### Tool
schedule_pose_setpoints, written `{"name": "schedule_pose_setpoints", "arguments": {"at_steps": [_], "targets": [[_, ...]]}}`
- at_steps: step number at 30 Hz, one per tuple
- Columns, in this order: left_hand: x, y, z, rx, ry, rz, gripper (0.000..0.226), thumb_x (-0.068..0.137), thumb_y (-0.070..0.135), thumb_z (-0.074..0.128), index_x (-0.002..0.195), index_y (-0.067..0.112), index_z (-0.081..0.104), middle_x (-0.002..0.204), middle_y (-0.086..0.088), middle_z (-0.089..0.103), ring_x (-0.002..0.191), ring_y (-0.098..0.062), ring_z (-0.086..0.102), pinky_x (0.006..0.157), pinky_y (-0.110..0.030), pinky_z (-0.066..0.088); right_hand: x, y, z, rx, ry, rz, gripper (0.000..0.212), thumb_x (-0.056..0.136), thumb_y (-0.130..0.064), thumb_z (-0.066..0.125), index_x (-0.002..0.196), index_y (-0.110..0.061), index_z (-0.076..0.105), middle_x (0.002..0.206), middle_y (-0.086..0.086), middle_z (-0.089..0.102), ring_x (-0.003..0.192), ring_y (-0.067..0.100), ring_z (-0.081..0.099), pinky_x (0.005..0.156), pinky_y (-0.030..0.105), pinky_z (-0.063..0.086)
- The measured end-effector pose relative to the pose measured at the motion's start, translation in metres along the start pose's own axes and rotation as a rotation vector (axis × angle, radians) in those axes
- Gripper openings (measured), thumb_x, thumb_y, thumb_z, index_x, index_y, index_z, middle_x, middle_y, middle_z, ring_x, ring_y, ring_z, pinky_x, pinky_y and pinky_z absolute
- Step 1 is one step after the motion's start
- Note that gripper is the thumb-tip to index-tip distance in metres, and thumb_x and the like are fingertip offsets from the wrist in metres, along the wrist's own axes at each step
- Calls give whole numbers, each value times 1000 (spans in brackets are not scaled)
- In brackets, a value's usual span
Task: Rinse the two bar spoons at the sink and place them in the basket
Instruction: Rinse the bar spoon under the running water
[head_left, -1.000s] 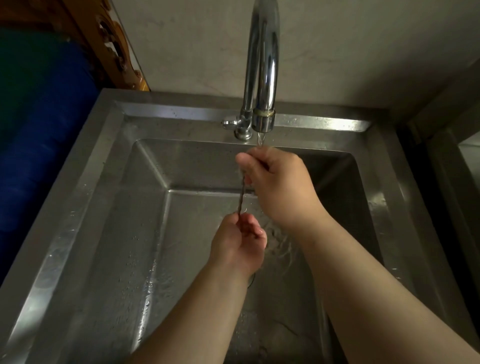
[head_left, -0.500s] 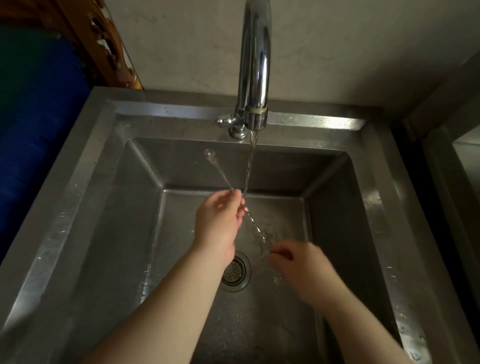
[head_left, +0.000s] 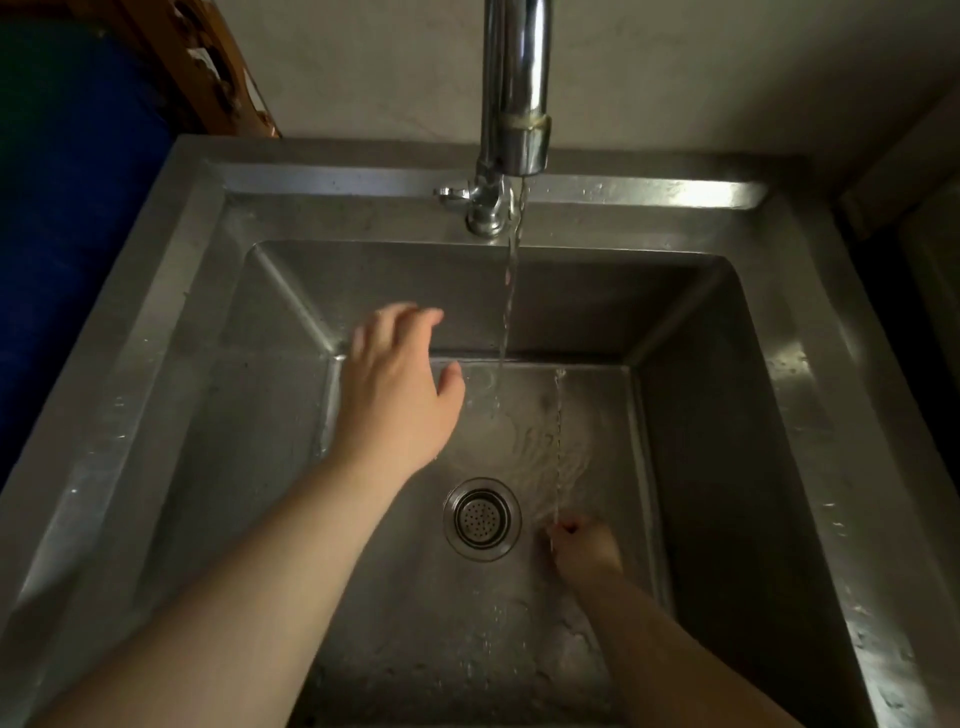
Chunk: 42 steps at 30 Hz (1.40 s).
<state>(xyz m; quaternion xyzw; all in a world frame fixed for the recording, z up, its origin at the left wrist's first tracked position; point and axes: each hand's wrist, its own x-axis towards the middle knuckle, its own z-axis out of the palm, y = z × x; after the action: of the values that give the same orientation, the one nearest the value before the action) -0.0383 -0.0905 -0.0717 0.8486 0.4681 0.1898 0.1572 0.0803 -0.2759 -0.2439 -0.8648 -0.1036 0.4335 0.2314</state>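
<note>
Hovering over the left half of the basin, the left hand (head_left: 397, 395) is spread open, palm down, fingers loosely splayed and thumb out toward the water stream (head_left: 508, 312); it holds nothing and touches nothing that can be seen; the right hand (head_left: 584, 545), low in the lower right of the basin, is closed in a pinch around the lower end of a bar spoon (head_left: 558, 441), whose thin twisted stem runs straight up the frame from the fingertips to a small tip near the basin's far edge; only one bar spoon can be made out, and no basket shows in the frame; the stream falls from the chrome tap (head_left: 514, 88) at upper centre and strikes the basin floor just left of the spoon's stem, between the two hands, spreading in ripples toward the round perforated drain strainer (head_left: 482, 518), which lies just left of the right hand; the stainless steel sink (head_left: 156, 332) is wet and spotted with droplets along its rim; a blue barrel-like object (head_left: 67, 218) fills the upper left of the frame, with carved brown wood (head_left: 218, 78) beside it against the pale wall (head_left: 727, 67).
</note>
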Motion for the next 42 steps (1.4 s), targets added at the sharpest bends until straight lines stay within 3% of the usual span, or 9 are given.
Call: {"name": "schedule_pose_setpoints", "arguments": {"at_steps": [3, 7, 12, 16, 30, 34, 36, 39, 42], "targets": [[18, -13, -6, 104, 35, 50, 60, 81, 25, 63, 137, 9, 47, 144, -17, 43, 135, -40, 35, 112, -50, 28, 9, 17, 7, -57, 2, 34, 18, 92, -21, 64, 76, -16, 70, 78, 10, 69, 77, 25, 63, 66, 24, 39], [49, -24, 1, 206, -113, 24, 76, 85, 28, 59, 151, 15, 24, 162, -8, 17, 149, -34, 6, 118, -54, 11, 9, 29, 16, -186, -1, 70, 18, 94, -17, 59, 80, -14, 69, 88, 12, 70, 75, 22, 58, 59, 23, 37], [83, -43, 14, 350, -298, -52, 92, 87, 32, 58, 154, 22, -4, 164, -1, -14, 149, -27, -13, 117, -57, 1, 6, 34, 22, -214, 20, 73, 19, 90, -14, 63, 72, -19, 57, 88, 11, 68, 80, 26, 62, 68, 25, 44], [92, -51, 19, 365, -315, -41, 95, 85, 31, 62, 154, 20, -2, 164, -1, -12, 149, -28, -10, 117, -57, 4, 4, 39, 22, -210, 34, 96, 24, 90, -16, 62, 68, -24, 53, 80, 5, 63, 74, 23, 59, 63, 25, 41], [95, -54, 12, 299, -426, -74, 101, 81, 26, 63, 154, 25, -8, 162, 6, -21, 148, -23, -16, 118, -55, 7, -7, 37, 28, -178, 48, 47, 13, 90, -18, 60, 78, -12, 58, 82, 9, 65, 75, 24, 60, 65, 28, 44], [97, -50, 7, 296, -421, -91, 94, 84, 36, 59, 155, 25, -1, 163, 6, -15, 149, -24, -12, 117, -56, 3, -23, 31, 24, -146, -2, -8, 12, 91, -18, 58, 80, -15, 61, 81, 5, 66, 77, 22, 60, 67, 25, 42], [87, -47, 3, 273, -361, -98, 89, 82, 41, 58, 154, 21, 9, 165, 0, 0, 150, -28, -5, 118, -56, 6, -34, 24, 21, -132, -19, -39, 13, 93, -19, 56, 84, -15, 65, 78, 2, 65, 73, 18, 60, 64, 25, 42], [51, -42, -10, 236, -187, -42, 78, 80, 36, 60, 147, 11, 30, 153, -15, 32, 146, -36, 18, 115, -52, 21, -55, 12, 16, -138, -24, -95, 18, 91, -18, 53, 74, -24, 58, 72, -7, 60, 66, 9, 56, 53, 23, 40], [11, -42, -39, 213, -54, 5, 64, 78, 30, 60, 137, 9, 45, 135, -16, 50, 126, -39, 43, 103, -45, 37, -84, -11, 18, -136, -63, -150, 14, 89, -17, 50, 83, -17, 63, 80, 1, 66, 76, 21, 63, 64, 28, 47]]}}
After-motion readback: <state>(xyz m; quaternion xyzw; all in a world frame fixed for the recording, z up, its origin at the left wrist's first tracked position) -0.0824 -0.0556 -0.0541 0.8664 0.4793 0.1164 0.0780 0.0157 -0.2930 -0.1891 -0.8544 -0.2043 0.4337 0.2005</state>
